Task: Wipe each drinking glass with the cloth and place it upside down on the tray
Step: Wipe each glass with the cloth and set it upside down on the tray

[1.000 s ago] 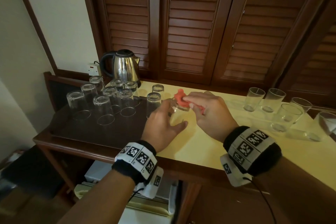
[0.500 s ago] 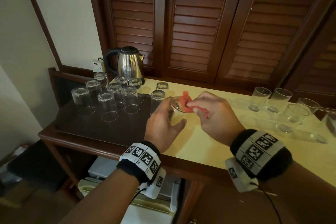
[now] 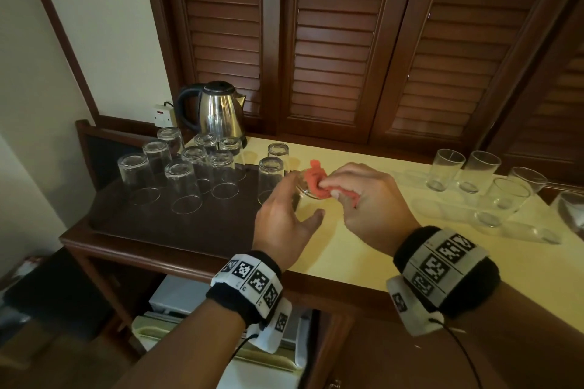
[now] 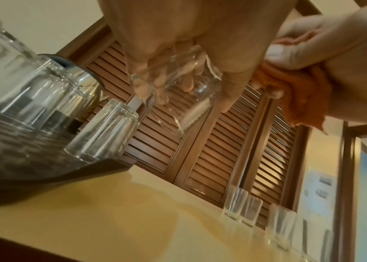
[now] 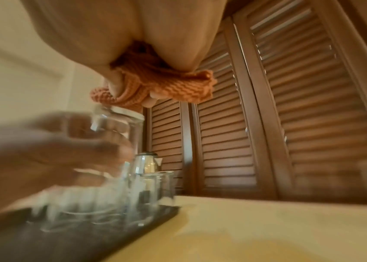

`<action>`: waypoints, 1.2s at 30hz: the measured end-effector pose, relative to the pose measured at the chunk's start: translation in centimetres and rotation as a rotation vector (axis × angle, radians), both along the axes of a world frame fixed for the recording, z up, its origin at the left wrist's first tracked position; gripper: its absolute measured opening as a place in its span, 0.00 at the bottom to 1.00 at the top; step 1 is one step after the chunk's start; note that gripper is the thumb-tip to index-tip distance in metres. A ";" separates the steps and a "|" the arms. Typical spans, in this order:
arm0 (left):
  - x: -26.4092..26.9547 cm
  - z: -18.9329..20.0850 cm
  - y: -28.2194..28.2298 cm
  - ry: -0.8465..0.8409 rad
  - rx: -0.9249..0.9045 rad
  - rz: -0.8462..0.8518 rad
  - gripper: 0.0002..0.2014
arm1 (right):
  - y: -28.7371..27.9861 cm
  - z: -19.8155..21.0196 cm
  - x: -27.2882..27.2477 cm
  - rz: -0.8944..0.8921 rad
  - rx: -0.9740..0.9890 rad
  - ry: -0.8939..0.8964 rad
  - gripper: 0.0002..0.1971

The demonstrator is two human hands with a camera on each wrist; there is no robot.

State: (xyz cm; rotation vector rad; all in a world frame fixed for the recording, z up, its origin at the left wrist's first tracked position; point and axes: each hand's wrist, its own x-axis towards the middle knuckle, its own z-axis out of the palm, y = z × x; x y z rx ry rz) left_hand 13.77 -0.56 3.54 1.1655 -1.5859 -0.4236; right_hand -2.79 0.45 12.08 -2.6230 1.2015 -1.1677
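Head view | left hand [image 3: 286, 219] wraps glass [image 3: 305, 188] | right hand [image 3: 368, 199] pinches cloth [image 3: 316, 180] at its rim | advice: turn glass against cloth, grip firmly, then invert onto tray [image 3: 151, 232] leftward

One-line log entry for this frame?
step: wiping | left hand: holds glass | right hand: presses cloth at rim | tray: upturned glasses

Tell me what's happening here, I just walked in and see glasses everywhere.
A person is cleaning glasses. The left hand holds one glass above the counter while the right hand rubs its rim with an orange cloth. Upside-down glasses stand on the dark tray; upright ones wait on the right.
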 end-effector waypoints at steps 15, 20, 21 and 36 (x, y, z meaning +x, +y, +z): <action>0.0 0.8 0.2 0.031 0.003 -0.009 0.35 | 1.4 0.1 1.1 -0.079 0.056 -0.062 0.18; -0.7 0.5 0.7 -0.006 -0.012 -0.010 0.35 | 1.4 0.4 1.4 -0.051 0.028 -0.002 0.14; -0.4 0.4 0.5 0.023 -0.009 -0.011 0.35 | 1.5 0.3 1.3 -0.019 0.040 -0.005 0.14; -1.0 0.5 1.4 0.025 -0.018 -0.007 0.33 | 1.9 0.0 0.7 -0.034 0.002 0.069 0.14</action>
